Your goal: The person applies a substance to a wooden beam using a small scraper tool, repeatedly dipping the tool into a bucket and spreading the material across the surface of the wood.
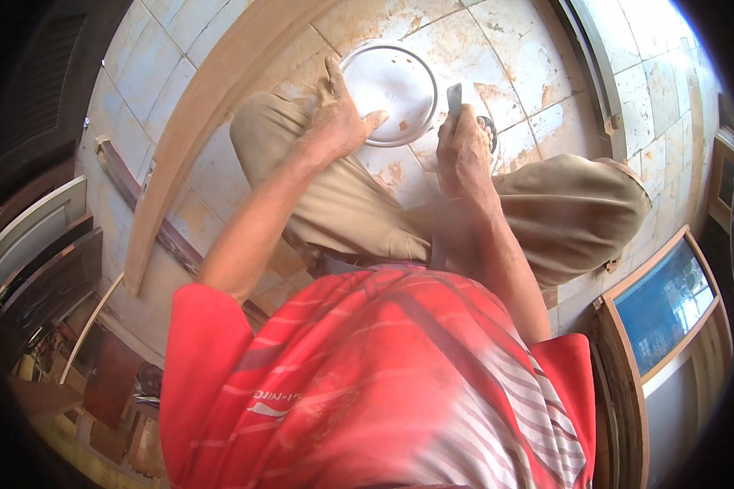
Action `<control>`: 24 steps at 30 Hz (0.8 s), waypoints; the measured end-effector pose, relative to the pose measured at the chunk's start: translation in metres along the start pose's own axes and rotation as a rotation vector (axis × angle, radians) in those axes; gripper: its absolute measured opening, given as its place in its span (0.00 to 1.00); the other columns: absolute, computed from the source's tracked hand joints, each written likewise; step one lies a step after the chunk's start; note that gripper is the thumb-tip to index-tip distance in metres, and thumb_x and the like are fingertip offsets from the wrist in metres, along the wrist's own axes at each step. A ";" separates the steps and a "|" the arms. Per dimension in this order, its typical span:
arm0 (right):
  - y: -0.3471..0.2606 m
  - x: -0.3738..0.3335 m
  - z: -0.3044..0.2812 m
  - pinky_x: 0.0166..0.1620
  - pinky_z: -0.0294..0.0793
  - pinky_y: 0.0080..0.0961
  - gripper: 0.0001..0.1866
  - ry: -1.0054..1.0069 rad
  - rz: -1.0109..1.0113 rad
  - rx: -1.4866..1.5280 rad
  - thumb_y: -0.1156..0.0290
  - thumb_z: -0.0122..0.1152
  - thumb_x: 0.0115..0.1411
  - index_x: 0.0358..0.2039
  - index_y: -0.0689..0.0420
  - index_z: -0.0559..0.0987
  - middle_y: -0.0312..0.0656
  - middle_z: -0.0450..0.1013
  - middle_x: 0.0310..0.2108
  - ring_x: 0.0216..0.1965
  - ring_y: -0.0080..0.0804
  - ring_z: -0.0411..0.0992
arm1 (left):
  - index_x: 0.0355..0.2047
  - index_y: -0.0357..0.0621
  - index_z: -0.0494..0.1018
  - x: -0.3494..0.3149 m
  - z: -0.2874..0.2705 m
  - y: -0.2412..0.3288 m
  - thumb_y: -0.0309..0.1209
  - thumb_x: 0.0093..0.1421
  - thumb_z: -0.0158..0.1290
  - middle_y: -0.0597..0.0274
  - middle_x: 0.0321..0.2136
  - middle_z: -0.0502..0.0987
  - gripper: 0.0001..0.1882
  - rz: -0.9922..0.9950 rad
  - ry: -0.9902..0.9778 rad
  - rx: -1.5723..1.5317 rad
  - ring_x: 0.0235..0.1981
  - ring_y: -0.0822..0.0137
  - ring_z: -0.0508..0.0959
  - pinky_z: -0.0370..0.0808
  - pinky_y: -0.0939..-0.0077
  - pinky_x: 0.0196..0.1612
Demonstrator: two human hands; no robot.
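Observation:
On the tiled floor before me lies a round white disc with a grey rim (390, 91), like a lid or shallow plate, with a few brown spots on it. My left hand (337, 118) is at its left edge, fingers spread and thumb reaching over the rim; whether it touches the disc I cannot tell. To the right of the disc, my right hand (465, 155) is closed around a scraper whose flat grey metal blade (455, 99) points away from me. The scraper's handle is hidden in the fist. Partly behind that hand sits a small dark round object (489, 133).
My crossed legs (571, 208) frame the near side. A long curved-looking wooden board (183, 122) runs along the left, beside a darker bar (126, 175). Wooden panels (45, 220) stand far left. A framed blue glass pane (662, 306) leans at right.

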State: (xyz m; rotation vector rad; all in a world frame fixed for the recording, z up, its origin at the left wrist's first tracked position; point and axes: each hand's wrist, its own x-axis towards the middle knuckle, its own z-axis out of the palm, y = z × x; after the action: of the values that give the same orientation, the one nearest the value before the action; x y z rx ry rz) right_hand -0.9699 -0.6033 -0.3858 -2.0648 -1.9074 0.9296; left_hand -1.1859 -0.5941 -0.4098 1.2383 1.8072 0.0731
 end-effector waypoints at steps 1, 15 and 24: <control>-0.002 0.002 -0.005 0.37 0.71 0.59 0.12 -0.027 -0.005 0.091 0.68 0.48 0.69 0.40 0.66 0.69 0.68 0.75 0.28 0.33 0.69 0.75 | 0.75 0.38 0.27 0.000 -0.002 -0.002 0.57 0.53 0.68 0.25 0.71 0.43 0.71 0.099 0.113 0.150 0.72 0.32 0.51 0.55 0.42 0.72; -0.033 0.037 -0.016 0.43 0.75 0.54 0.10 -0.315 0.034 -0.181 0.74 0.47 0.66 0.41 0.70 0.70 0.68 0.77 0.32 0.38 0.66 0.78 | 0.77 0.55 0.36 0.036 0.003 0.007 0.60 0.33 0.76 0.42 0.72 0.43 0.80 0.383 0.107 0.323 0.73 0.36 0.46 0.52 0.35 0.71; -0.011 0.080 -0.027 0.41 0.79 0.44 0.13 -0.595 0.076 0.067 0.78 0.48 0.65 0.49 0.67 0.73 0.57 0.79 0.36 0.35 0.49 0.79 | 0.77 0.54 0.38 0.039 0.001 0.000 0.57 0.30 0.78 0.42 0.69 0.48 0.80 0.421 0.109 0.304 0.68 0.35 0.53 0.56 0.34 0.67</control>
State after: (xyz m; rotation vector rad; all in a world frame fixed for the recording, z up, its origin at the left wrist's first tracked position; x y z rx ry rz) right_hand -0.9657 -0.5181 -0.3846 -1.9772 -2.0108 1.7572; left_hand -1.1883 -0.5647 -0.4360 1.8514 1.6617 0.1065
